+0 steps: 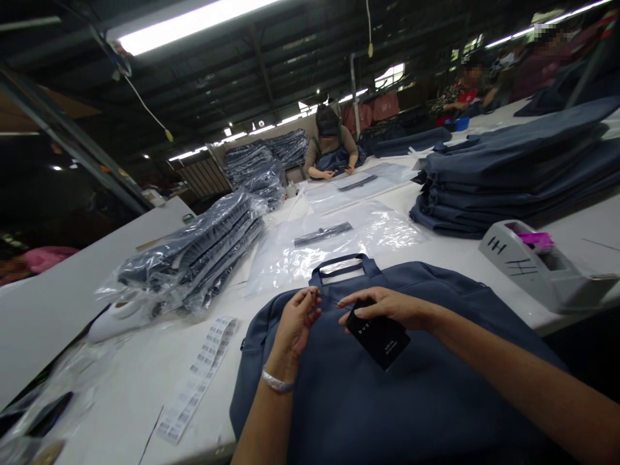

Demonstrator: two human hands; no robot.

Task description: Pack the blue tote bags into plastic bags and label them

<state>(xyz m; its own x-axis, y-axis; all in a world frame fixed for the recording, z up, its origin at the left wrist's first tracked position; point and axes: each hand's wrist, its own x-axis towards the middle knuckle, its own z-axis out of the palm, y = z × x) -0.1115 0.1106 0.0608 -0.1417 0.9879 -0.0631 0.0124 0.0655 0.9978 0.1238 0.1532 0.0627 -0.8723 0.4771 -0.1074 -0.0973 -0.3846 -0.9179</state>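
A dark blue bag (334, 387) lies flat on the table in front of me, its carrying handle (371, 266) pointing away. Between thumb and fingers, my right hand (382, 307) grips a black hang tag (380, 339) with pale lettering, held over the bag. A thin dark string (335, 301) shows by its fingertips, towards the other hand. My left hand (299, 320), with a silvery band on the wrist, is closed in a pinch just below the left base of the handle. What sits in that pinch is too small to make out.
A strip of printed labels (198, 381) lies at left, near bagged dark goods (194, 245). Clear plastic bags (276, 258) spread beyond my bag. At right stand a grey tape dispenser (527, 271) and stacked blue bags (504, 174). A co-worker (332, 145) sits across the table.
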